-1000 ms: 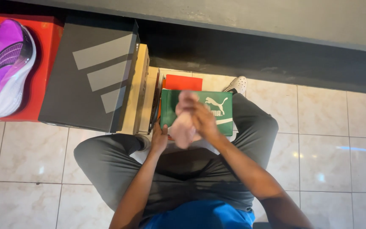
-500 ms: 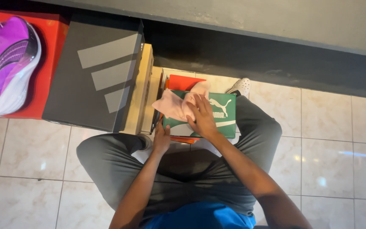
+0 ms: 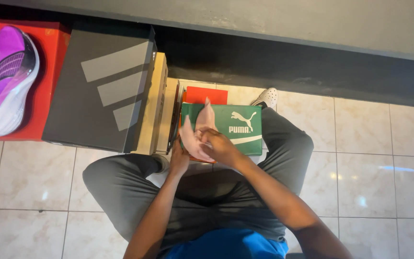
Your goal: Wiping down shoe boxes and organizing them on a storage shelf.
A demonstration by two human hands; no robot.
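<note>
The head view looks straight down at a person sitting on a pale tiled floor (image 3: pixel 374 182), with grey trousers and a blue top. The right hand (image 3: pixel 222 147) has its fingers curled and pinches a thin pink sheet of paper (image 3: pixel 198 133). The left hand (image 3: pixel 179 160) is tucked under the low edge of that paper and touches it, but I cannot tell if its fingers are spread or pressed together. The pink paper sticks up in a soft, crumpled point and lies over the left end of a green shoe box (image 3: pixel 235 128), which sits between the person's knees. A small red box (image 3: pixel 206 95) peeks out just behind the green one. To the left, a big dark grey shoe box (image 3: pixel 99 91) with 3 pale stripes lies on top of tan boxes (image 3: pixel 158 103). Further left, a purple running shoe (image 3: pixel 1 76) with a white sole rests on a red box (image 3: pixel 49 81). A white shoe (image 3: pixel 266 97) shows on the person's foot beside the dark wall (image 3: pixel 312 67).
</note>
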